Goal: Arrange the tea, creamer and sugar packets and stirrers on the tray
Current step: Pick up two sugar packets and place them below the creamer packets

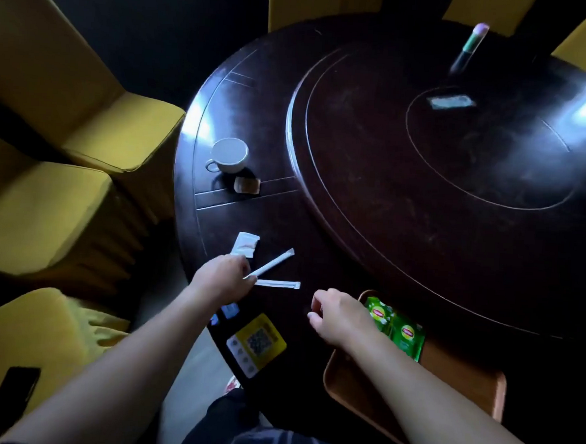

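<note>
Two green tea packets (405,333) lie on the orange-brown tray (463,386) at the table's near right edge. My left hand (224,277) pinches the near end of a white paper-wrapped stirrer (275,263) that slants up to the right. A second wrapped stirrer (277,284) lies flat just right of that hand. White packets (245,244) rest just beyond my left hand. My right hand (337,313) hovers over the tray's left edge, fingers curled and holding nothing, partly hiding the tea packets.
A white cup (229,154) and a small brown packet (247,185) sit farther left on the dark round table (319,223). A yellow QR-code card (256,345) lies near the front edge. A raised turntable (443,155) fills the middle. Yellow chairs (49,138) surround the table.
</note>
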Available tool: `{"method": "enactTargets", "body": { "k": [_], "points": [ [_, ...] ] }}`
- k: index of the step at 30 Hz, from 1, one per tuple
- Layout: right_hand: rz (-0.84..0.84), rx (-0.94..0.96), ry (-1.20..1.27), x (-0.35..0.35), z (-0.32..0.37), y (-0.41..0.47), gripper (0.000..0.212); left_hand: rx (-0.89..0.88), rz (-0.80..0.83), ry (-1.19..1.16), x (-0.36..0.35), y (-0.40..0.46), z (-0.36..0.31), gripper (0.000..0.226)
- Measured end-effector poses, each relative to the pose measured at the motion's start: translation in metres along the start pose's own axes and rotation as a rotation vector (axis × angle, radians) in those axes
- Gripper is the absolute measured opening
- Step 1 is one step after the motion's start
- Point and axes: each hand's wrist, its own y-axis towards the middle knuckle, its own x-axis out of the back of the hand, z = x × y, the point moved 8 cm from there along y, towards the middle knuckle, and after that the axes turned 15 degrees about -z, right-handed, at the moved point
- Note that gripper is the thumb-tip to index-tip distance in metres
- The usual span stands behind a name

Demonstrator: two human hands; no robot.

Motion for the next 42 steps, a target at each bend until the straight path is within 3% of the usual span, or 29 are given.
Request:
{"method": "enactTargets", "body": {
  "k": [5, 10, 16, 21, 24, 28, 30, 36, 42],
  "points": [
    [0.003, 0.087, -0.006, -0.013, 0.061, 0.058, 0.031, 0.041, -0.074, -0.015, 0.015, 0.076, 0.048, 0.026],
    [0.001, 0.184, -0.027, -0.027, 0.108, 0.108, 0.048, 0.079, -0.135, -0.042, 0.019, 0.145, 0.064, 0.040],
    [-0.022, 0.235, -0.059, -0.041, 0.133, 0.146, 0.068, 0.307, -0.153, -0.194, 0.010, 0.201, 0.069, 0.057],
    [-0.001, 0.273, -0.154, -0.051, 0.137, 0.157, 0.066, 0.419, -0.128, -0.282, 0.002, 0.220, 0.066, 0.038],
    [-0.045, 0.343, -0.203, -0.050, 0.143, 0.156, 0.043, 0.452, -0.125, -0.377, -0.004, 0.219, 0.067, 0.024],
    [-0.118, 0.429, -0.417, -0.053, 0.146, 0.147, 0.037, 0.416, -0.171, -0.515, -0.001, 0.211, 0.068, 0.019],
    [-0.140, 0.443, -0.400, -0.054, 0.147, 0.143, 0.034, 0.376, -0.180, -0.587, 0.006, 0.204, 0.067, 0.020],
    [-0.082, -0.087, 0.266, -0.031, 0.105, 0.132, 0.019, 0.306, -0.214, -0.671, 0.031, 0.167, 0.068, 0.014],
    [-0.050, -0.335, 0.609, -0.005, 0.051, 0.082, 0.012, 0.313, -0.112, -0.871, 0.032, 0.101, 0.048, 0.010]
  ]
}}
